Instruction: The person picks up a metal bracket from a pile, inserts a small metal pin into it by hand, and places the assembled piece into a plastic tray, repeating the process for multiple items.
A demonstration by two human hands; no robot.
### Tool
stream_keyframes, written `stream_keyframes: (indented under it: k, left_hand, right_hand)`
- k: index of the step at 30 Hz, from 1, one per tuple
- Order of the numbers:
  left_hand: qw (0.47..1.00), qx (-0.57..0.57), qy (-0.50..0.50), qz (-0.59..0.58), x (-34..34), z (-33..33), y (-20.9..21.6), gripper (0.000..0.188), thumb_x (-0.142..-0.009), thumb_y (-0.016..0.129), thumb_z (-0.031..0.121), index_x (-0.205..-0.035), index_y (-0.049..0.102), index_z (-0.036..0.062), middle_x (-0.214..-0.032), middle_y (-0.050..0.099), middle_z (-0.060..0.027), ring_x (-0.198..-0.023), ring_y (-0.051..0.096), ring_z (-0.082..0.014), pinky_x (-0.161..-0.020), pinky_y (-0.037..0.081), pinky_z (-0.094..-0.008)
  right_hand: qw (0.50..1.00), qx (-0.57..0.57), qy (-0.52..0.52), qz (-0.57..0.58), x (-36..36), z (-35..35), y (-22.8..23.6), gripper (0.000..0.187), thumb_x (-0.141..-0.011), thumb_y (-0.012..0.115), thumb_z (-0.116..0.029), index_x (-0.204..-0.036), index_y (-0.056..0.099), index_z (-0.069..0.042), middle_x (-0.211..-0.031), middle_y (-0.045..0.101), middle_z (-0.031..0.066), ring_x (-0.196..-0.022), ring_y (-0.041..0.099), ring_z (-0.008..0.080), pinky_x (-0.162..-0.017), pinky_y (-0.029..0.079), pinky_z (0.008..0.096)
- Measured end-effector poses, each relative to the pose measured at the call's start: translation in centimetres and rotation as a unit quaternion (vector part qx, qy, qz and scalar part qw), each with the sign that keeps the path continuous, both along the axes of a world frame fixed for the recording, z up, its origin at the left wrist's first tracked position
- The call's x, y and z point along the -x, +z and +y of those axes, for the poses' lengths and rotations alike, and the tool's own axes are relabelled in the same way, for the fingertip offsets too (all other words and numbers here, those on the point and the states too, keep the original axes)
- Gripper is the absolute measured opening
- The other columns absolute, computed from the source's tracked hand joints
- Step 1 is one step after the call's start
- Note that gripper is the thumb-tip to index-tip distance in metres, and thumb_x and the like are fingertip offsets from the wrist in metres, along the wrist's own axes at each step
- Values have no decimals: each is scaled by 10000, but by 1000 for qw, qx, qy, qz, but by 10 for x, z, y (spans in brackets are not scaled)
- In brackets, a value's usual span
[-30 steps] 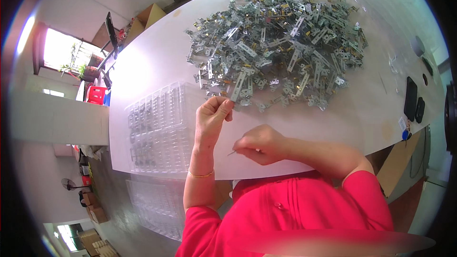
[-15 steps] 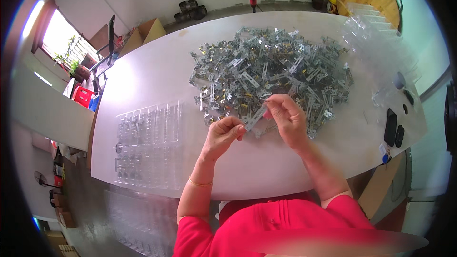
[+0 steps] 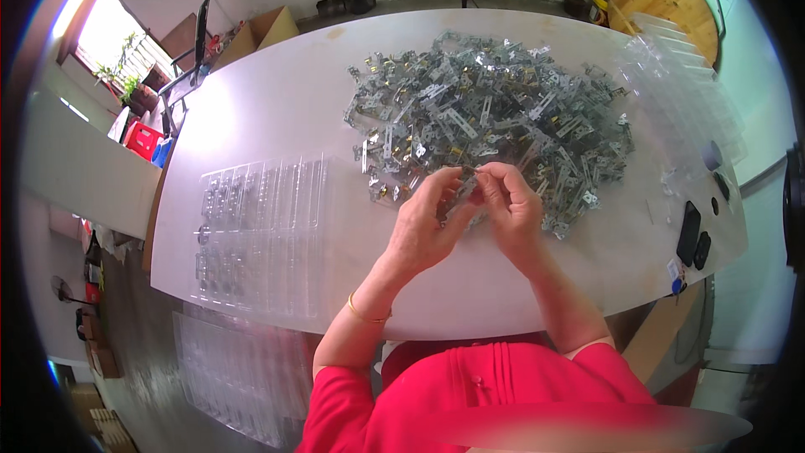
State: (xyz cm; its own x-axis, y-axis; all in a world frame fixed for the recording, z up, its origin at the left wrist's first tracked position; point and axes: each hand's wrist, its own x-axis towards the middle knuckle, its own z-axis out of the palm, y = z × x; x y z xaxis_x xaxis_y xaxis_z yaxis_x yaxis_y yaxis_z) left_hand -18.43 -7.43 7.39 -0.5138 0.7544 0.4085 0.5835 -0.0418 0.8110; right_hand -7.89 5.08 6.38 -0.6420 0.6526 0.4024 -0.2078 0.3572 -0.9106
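Observation:
At the near edge of a large pile of silvery metal brackets (image 3: 486,105), both my hands come close together. My left hand (image 3: 426,222) is closed round a metal bracket (image 3: 460,193), partly hidden by the fingers. My right hand (image 3: 513,214) pinches at the bracket's far end, thumb and fingertips pressed together; any smaller piece there is too small to make out. To the left lies a clear plastic tray (image 3: 298,239) with compartments. Metal parts sit in its left-hand compartments.
Everything lies on a white table (image 3: 268,101). Clear plastic trays (image 3: 683,101) are stacked at the far right. A black phone (image 3: 688,233), a smaller black object (image 3: 702,250) and a blue key tag (image 3: 677,286) lie near the right edge. More clear trays (image 3: 239,369) stand below the table's left front.
My left hand has moved up and right along the bracket, closer to my right hand, and now covers more of it. The whole view has shifted slightly.

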Motion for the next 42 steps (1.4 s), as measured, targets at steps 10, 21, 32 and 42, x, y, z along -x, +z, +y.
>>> stream_keyframes:
  k: [10,21,32,42]
  left_hand:
    - [908,-84,-20,-410,4,-5,-16,247,-1051,534,157,-1237,602,9,-851,649,-52,-618,568,-97,-541,442,-216]
    - [832,-114,-32,-542,16,-10,-24,202,-1053,564,192,-1146,629,26,-715,581,-22,-499,451,-68,-446,331,-203]
    - [877,-79,-11,-474,15,-9,-27,174,-1043,582,154,-1135,616,9,-720,587,-10,-503,428,-39,-437,304,-197]
    - [946,-34,3,-324,6,-8,-36,163,-1004,625,63,-1149,601,-5,-790,635,0,-652,544,-30,-531,416,-180]
  right_hand:
    - [982,-164,-85,50,5,3,2,96,-989,655,-93,-1075,682,-61,-898,625,20,-733,552,73,-621,456,234]
    - [997,-72,6,-40,0,-18,-14,90,-993,642,-68,-1079,647,-40,-734,622,21,-610,558,55,-538,447,234]
    - [993,-96,9,-62,-2,-15,-16,81,-984,648,-60,-1061,635,-38,-746,647,46,-599,590,81,-520,463,255]
    - [996,-13,56,-67,-8,-16,-14,218,-988,633,-60,-1199,589,-28,-823,682,91,-660,637,113,-582,498,252]
